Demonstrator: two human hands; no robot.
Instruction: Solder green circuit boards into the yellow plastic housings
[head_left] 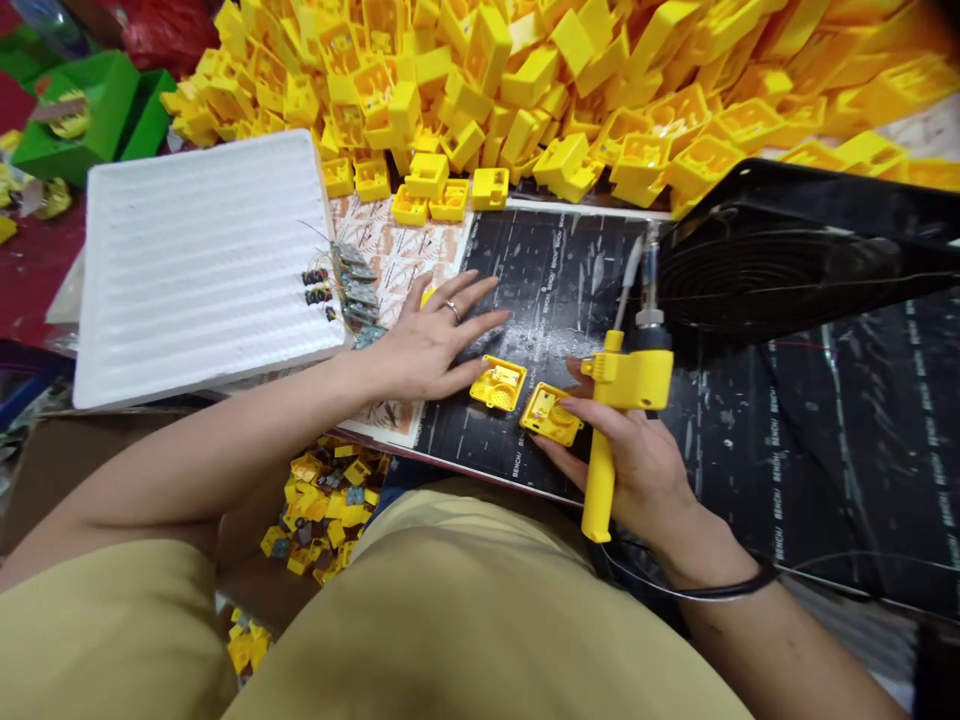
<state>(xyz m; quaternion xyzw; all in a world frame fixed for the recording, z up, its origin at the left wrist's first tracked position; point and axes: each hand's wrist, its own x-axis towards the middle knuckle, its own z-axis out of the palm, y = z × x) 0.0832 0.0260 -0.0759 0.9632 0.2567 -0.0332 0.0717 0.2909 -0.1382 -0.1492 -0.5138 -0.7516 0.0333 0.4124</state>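
The right hand (630, 470) has its fingers closed round a yellow soldering iron (628, 378); the open left hand (427, 345) lies spread across the black mat's (559, 290) left edge, just beside two yellow plastic housings (523, 398).

Left hand (427, 345) splayed flat, right hand (626, 470) curled.

Khaki short-sleeved top (465, 600), gold ring (452, 311) on the left hand (427, 345), dark bangle (720, 585) on the right wrist (694, 535)

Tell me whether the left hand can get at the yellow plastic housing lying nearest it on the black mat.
Likely yes: the left hand rests on the black mat just beside the square yellow plastic housing, and nothing stands between them.
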